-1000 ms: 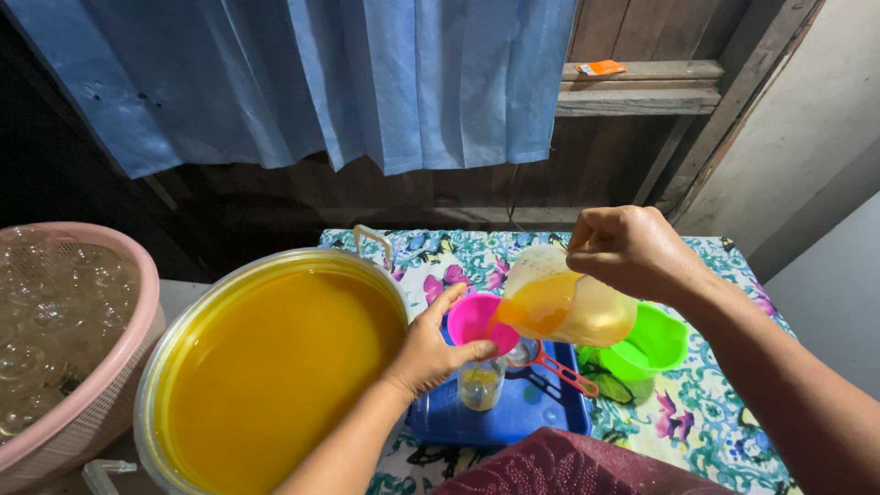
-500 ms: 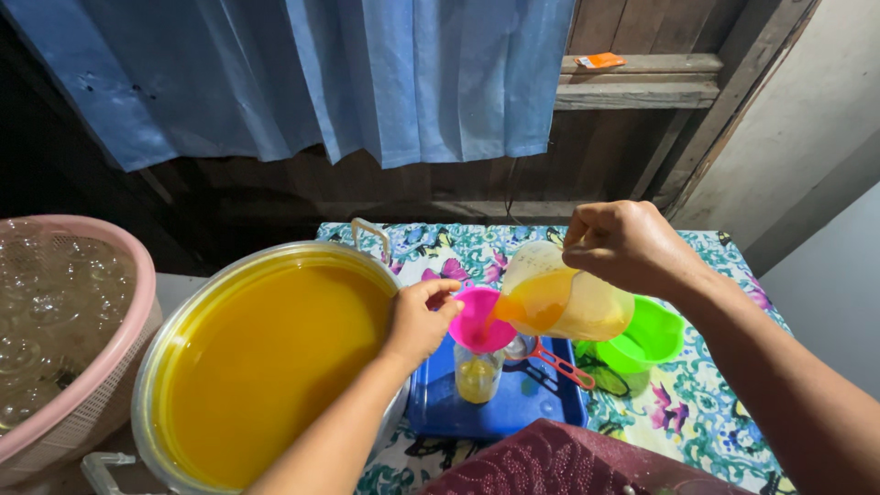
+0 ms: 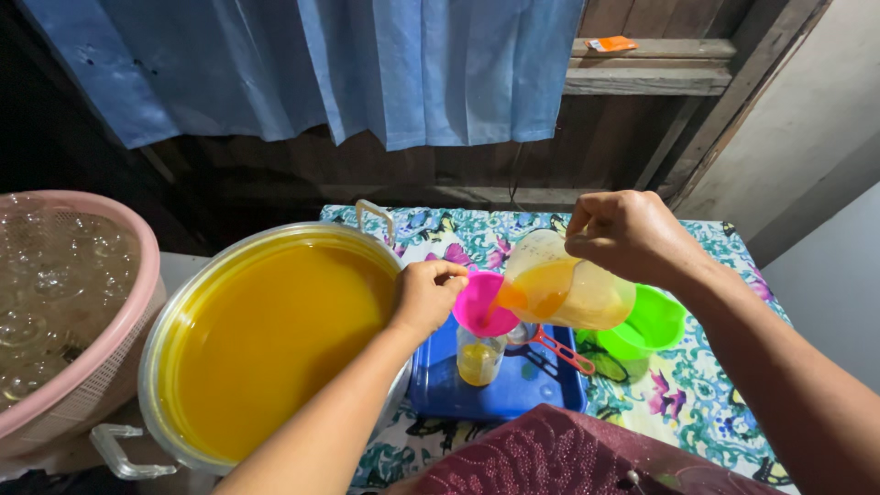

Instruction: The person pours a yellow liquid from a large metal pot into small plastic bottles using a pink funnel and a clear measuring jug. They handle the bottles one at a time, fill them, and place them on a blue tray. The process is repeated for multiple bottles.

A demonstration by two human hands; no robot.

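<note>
Blue curtain (image 3: 367,64) hangs behind the floral-clothed desk (image 3: 706,403). Left hand (image 3: 426,295) fingers pinch the pink funnel (image 3: 484,307) over a small bottle (image 3: 478,357) on the blue tray (image 3: 513,385). Right hand (image 3: 632,236), clenched, tilts a clear jug (image 3: 568,289), its orange liquid running into the funnel.

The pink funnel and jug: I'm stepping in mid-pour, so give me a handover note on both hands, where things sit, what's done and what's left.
Left hand: pinching the rim of the pink funnel, which sits in a small clear bottle on the blue tray.
Right hand: tilting a clear jug, orange liquid running into the funnel.
Big pot of the same liquid stands left of the tray; green bowl right of it.
Done: bottle is partly filled.
Left: bottle not yet full; jug holds more liquid.
</note>
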